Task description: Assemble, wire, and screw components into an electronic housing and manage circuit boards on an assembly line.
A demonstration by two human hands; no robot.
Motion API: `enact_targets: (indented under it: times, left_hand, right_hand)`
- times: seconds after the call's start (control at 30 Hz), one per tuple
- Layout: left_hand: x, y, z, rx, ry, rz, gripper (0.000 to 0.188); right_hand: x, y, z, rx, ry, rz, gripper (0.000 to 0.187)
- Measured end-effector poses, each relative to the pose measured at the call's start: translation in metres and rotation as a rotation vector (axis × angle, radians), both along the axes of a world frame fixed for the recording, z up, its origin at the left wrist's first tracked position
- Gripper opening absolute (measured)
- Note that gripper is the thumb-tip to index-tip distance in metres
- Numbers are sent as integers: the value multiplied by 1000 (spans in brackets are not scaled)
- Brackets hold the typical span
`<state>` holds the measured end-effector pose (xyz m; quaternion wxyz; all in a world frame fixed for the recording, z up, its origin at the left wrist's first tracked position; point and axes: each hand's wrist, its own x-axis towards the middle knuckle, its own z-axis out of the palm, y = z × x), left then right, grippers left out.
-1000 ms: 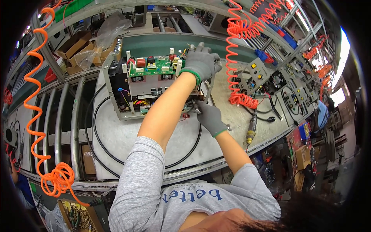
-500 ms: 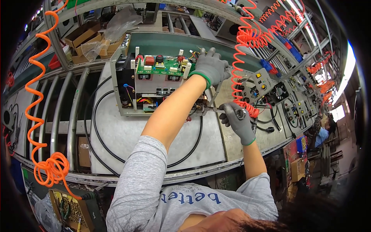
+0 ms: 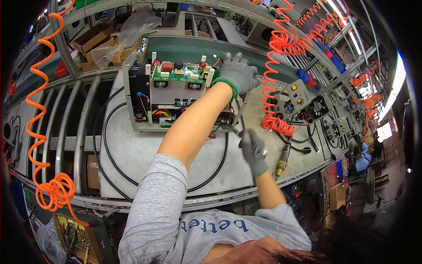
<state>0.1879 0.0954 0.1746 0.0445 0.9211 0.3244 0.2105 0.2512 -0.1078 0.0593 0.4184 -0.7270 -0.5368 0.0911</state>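
Observation:
An open electrical unit (image 3: 171, 97) stands on the bench, with a green circuit board (image 3: 184, 75) on top and coloured wires low inside. Over its top right corner lies my left hand (image 3: 237, 75), in a grey glove with green cuff, fingers spread against the frame. My right hand (image 3: 252, 152), also gloved and slightly blurred, is closed round a metal wrench (image 3: 234, 128). The wrench's far end points to the unit's lower right corner; whether it touches there I cannot tell. My left forearm hides part of the unit's front.
A black cable (image 3: 107, 154) loops over the bench. An air tool (image 3: 283, 159) lies right of my right hand, below a red coiled hose (image 3: 278, 125). Control panels (image 3: 296, 99) stand further right. Metal rollers (image 3: 66, 127) and an orange coiled hose (image 3: 33, 114) are left.
My right hand has moved left and toward me with the wrench, which now slants, uncovering the air tool. My left hand stays on the unit's corner; the view has shifted slightly.

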Motion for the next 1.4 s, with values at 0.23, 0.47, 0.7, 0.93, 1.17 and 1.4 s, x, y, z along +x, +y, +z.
enact_targets:
  times: [0.23, 0.47, 0.7, 0.93, 1.17, 1.4]
  left_hand:
    - [5, 3, -4, 11, -54, 3, 43]
    - [2, -6, -1, -4, -36, 16, 41]
    - [5, -9, 1, 8, -32, -1, 42]
    - [0, -6, 0, 14, 1, -9, 42]
    - [5, -9, 2, -1, -22, -10, 42]
    - [0, -18, 3, 19, -11, -15, 41]
  right_hand:
    - [-57, -13, -29, 13, -167, 35, 18]
    - [11, -22, 62, -135, 12, 415, 16]
    - [33, 30, 89, -241, -205, 524, 23]
    - [27, 60, 89, -439, 6, 375, 29]
    - [-23, -22, -53, -173, -580, 241, 8]
    - [-7, 3, 12, 7, -119, 237, 20]
